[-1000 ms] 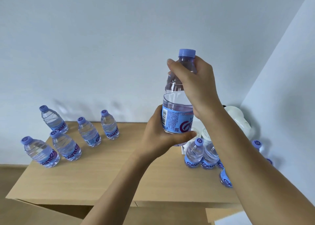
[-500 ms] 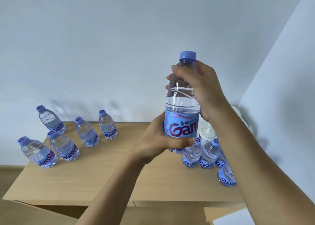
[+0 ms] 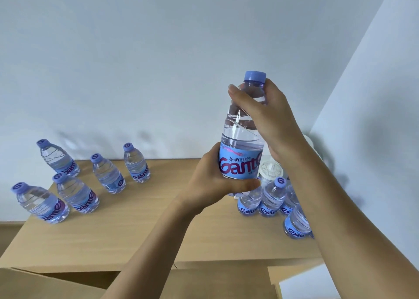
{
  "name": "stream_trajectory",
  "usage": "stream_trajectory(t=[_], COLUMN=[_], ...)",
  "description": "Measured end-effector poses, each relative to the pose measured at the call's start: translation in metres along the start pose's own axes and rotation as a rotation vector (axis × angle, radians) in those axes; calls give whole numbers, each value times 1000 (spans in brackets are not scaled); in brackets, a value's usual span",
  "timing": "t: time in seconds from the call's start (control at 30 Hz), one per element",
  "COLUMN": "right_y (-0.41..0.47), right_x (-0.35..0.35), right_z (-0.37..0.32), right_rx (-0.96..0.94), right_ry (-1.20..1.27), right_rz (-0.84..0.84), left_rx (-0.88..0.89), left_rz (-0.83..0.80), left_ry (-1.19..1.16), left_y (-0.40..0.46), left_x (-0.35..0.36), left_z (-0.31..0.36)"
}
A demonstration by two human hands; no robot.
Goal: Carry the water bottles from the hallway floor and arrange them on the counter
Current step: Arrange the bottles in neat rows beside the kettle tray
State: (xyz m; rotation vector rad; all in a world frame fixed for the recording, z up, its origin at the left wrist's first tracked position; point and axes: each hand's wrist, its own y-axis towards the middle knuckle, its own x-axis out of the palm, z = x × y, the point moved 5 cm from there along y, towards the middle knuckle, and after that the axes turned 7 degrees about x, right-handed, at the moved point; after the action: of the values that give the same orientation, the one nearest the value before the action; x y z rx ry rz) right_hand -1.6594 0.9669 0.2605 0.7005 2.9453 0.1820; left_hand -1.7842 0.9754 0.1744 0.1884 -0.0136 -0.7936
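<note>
I hold a clear water bottle [image 3: 243, 140] with a blue label and purple cap upright in the air above the wooden counter [image 3: 158, 219]. My left hand [image 3: 213, 181] grips its lower part around the label. My right hand [image 3: 265, 117] wraps its neck and shoulder just under the cap. Several matching bottles [image 3: 74, 194] stand in a loose group on the counter's left side. More bottles [image 3: 272, 199] stand packed together at the right, partly hidden behind my right forearm.
A white round-lidded container [image 3: 271, 168] stands behind the right group, with a white rounded object [image 3: 314, 144] by the wall corner. White walls close the back and right. The counter's front edge [image 3: 204, 264] runs below my arms.
The held bottle has turned in my hands so its label now faces me, and it sits slightly lower than a second ago. Both hands keep their grip.
</note>
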Motion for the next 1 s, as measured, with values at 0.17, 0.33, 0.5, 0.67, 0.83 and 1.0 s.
stream_trajectory(t=[0.17,0.33,0.5,0.67,0.83,1.0], right_y=[-1,-7,-17,-28,-38,-50], right_x=[-18,-39,-57,-81,-104,-125], right_z=[11,22,37,64,95,132], right_rx=[87,132,143,201,260,315], right_ry=[-24,-96,-115,-131,-149,-169], right_rz=[-94,-108,-58,-22,-5,0], left_rx=[-2,-28,-46,-139,-215,-276], left_rz=[-38,-95,-149,-263,-361,-368], left_ry=[-42,-91,-87,-107,-117,-76], left_y=[4,9,14,9,7,0], left_x=[10,28,49,72,94,113], left_z=[-9,-24,-40,-62,-84,-116])
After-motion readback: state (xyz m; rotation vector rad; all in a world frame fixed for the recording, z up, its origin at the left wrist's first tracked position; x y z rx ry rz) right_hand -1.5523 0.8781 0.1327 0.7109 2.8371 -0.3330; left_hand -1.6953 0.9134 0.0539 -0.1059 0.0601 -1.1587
